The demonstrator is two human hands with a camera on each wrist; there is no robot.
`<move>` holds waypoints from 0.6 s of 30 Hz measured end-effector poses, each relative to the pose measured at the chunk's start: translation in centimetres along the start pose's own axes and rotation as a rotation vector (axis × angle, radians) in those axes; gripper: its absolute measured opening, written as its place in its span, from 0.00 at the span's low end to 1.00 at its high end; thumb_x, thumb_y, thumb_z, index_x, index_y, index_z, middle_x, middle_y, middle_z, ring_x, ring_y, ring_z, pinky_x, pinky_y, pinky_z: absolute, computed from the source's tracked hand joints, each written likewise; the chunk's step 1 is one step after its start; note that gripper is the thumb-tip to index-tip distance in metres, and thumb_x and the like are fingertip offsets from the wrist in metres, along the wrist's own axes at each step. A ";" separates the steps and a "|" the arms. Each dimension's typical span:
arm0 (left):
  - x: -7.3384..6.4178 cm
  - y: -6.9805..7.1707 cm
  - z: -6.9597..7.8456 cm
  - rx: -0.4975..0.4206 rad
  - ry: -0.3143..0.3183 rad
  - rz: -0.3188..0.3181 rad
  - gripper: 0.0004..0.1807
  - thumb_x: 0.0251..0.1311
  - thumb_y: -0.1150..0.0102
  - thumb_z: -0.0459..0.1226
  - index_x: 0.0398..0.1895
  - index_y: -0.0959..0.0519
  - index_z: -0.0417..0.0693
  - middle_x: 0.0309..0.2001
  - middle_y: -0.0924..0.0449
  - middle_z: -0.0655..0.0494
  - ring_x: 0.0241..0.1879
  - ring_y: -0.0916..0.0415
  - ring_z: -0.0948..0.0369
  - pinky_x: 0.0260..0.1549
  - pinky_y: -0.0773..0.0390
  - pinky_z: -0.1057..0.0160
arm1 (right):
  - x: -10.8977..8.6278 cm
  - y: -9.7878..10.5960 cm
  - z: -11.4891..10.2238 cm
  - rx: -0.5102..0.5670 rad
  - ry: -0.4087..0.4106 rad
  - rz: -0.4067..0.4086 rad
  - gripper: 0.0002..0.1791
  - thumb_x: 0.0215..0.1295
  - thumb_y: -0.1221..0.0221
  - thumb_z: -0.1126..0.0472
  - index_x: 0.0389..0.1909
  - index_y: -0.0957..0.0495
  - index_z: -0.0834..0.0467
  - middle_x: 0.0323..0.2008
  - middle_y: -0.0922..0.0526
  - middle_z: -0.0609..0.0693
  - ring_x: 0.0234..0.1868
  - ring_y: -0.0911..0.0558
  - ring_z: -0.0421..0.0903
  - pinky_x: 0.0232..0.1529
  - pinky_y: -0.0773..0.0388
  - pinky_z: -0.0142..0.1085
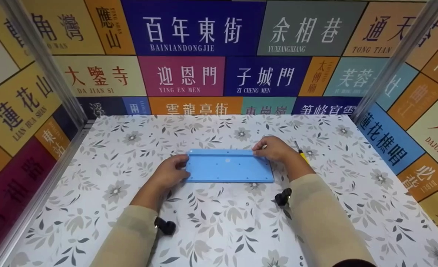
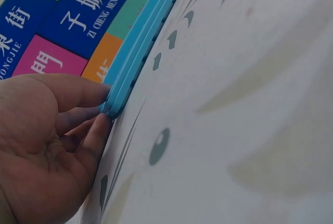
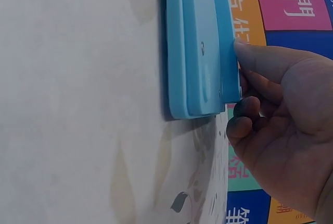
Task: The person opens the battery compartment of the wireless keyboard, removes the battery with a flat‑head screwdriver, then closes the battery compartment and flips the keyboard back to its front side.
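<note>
A light blue rectangular panel (image 1: 226, 168), dotted with small holes or screws, lies on the patterned tabletop. A narrow raised blue strip (image 1: 219, 152) runs along its far long edge; in the right wrist view the strip (image 3: 227, 52) stands up from the panel (image 3: 200, 57). My left hand (image 1: 170, 172) grips the panel's left end, thumb and fingers at its corner in the left wrist view (image 2: 117, 96). At the far right corner my right hand (image 1: 274, 149) pinches the strip's end between thumb and finger, the other fingers curled below.
A screwdriver (image 1: 302, 154) with a yellow and black handle lies just beyond the right wrist, partly hidden by it. The white tabletop (image 1: 104, 222) has a leaf and flower print. Colourful sign-covered walls (image 1: 193, 33) stand at the back and both sides.
</note>
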State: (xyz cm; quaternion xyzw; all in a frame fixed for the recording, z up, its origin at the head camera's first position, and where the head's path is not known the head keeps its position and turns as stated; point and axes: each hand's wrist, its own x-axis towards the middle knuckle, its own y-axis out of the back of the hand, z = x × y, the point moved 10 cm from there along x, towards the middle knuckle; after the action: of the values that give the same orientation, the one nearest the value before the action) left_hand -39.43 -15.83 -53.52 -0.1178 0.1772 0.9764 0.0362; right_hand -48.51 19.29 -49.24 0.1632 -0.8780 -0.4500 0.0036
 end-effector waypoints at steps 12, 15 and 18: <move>-0.2 -0.1 0.1 -0.019 0.008 -0.011 0.38 0.60 0.31 0.27 0.77 0.26 0.51 0.76 0.26 0.48 0.79 0.33 0.48 0.82 0.37 0.47 | -0.4 -0.1 0.0 0.015 -0.001 -0.004 0.11 0.74 0.35 0.55 0.51 0.13 0.55 0.57 0.17 0.58 0.52 0.17 0.53 0.55 0.19 0.47; -0.2 0.0 0.3 0.007 -0.020 -0.022 0.38 0.61 0.31 0.28 0.77 0.26 0.50 0.75 0.26 0.47 0.78 0.32 0.47 0.82 0.36 0.47 | -0.4 0.0 -0.1 0.010 0.012 -0.002 0.12 0.73 0.35 0.55 0.51 0.13 0.56 0.56 0.16 0.58 0.51 0.18 0.52 0.54 0.19 0.47; -0.2 0.1 0.3 0.045 -0.032 -0.032 0.37 0.61 0.31 0.30 0.77 0.26 0.51 0.74 0.24 0.47 0.77 0.31 0.48 0.81 0.35 0.47 | -0.4 0.0 -0.1 0.013 0.001 -0.007 0.13 0.73 0.34 0.55 0.51 0.13 0.56 0.55 0.16 0.57 0.49 0.19 0.51 0.54 0.20 0.45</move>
State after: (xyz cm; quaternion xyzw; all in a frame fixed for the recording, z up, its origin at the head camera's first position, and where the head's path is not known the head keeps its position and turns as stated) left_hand -39.31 -15.87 -53.19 -0.1041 0.1968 0.9732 0.0573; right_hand -48.06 19.31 -49.12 0.1667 -0.8802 -0.4445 0.0013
